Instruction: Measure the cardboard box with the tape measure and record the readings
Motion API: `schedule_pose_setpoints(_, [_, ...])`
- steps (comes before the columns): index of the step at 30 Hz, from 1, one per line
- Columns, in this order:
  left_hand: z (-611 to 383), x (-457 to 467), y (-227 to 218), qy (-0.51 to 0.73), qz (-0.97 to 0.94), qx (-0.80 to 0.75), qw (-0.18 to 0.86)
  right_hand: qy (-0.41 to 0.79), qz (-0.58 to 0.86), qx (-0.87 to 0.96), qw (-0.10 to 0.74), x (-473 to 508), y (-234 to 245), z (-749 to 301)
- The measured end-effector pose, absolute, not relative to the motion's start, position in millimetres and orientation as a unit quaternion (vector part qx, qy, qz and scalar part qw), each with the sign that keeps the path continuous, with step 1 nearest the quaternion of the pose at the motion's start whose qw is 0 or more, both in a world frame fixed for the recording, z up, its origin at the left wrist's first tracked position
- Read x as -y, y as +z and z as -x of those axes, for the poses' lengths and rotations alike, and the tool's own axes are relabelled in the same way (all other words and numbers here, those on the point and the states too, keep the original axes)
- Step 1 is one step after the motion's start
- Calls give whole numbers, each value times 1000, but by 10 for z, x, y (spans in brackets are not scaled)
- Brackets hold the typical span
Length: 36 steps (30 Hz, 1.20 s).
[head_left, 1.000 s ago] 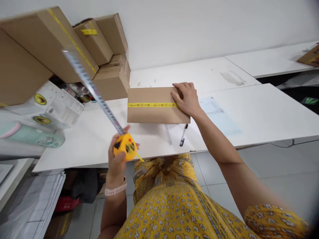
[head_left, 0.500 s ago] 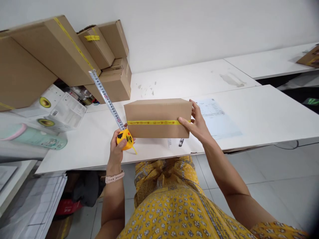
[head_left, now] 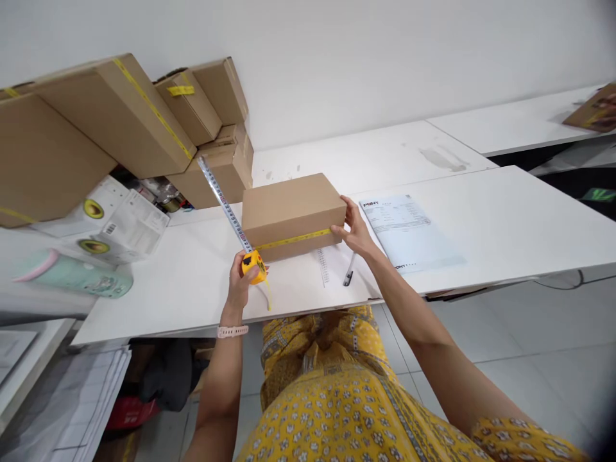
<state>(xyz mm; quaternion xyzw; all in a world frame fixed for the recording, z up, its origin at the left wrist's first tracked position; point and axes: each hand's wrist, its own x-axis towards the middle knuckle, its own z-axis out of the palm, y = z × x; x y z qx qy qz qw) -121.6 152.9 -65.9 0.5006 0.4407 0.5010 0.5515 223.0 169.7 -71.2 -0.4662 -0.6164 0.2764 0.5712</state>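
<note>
Tape measure (head_left: 254,266): gripped by your left hand (head_left: 239,277) fingers.
Box (head_left: 289,208): just beside those fingers; your right hand (head_left: 355,226) fingers grasp its other end.

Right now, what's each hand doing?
Left hand: closed around the yellow tape measure, blade extended.
Right hand: gripping the cardboard box at its right end.

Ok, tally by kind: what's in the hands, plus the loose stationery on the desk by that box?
cardboard box, gripped by right hand: 1
tape measure, in left hand: 1
pen: 1
printed sheet: 1
spiral pad, partly under the box: 1
Total: 5
</note>
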Motion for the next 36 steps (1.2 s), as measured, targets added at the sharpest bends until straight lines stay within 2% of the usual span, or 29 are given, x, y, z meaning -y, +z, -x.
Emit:
schedule_pose_setpoints(6, [1263,-1210,-499,493,-565,-452,484,194,540,541,615,-1361,-681,-2113])
schedule_pose_setpoints(9, [1214,-848,-319,357,-681,-425,477,183,557,435,684,-1079,-427,-2072])
schedule_pose_setpoints(13, [970,-488,-231,148,-783,-356,488,243,503,413,719,-755,-73,-2097])
schedule_pose_setpoints(19, [763,-364,-330,36,-827,-326,456,260,501,431,704,-425,-4,-2243])
schedule_pose_setpoints(24, [767,-393,-375,82,-789,-414,447,256,489,468,690,-288,-39,-2153])
schedule_pose_setpoints(30, [734,-611,-197,230,-793,-413,384,197,513,646,530,-280,-107,-1854])
schedule_pose_setpoints(34, [772,-988,128,326,-814,-406,257,141,680,494,523,-483,-483,-2050])
schedule_pose_setpoints(36, [751,-1254,299,351,-820,-410,189,131,766,443,447,-615,-692,-2182])
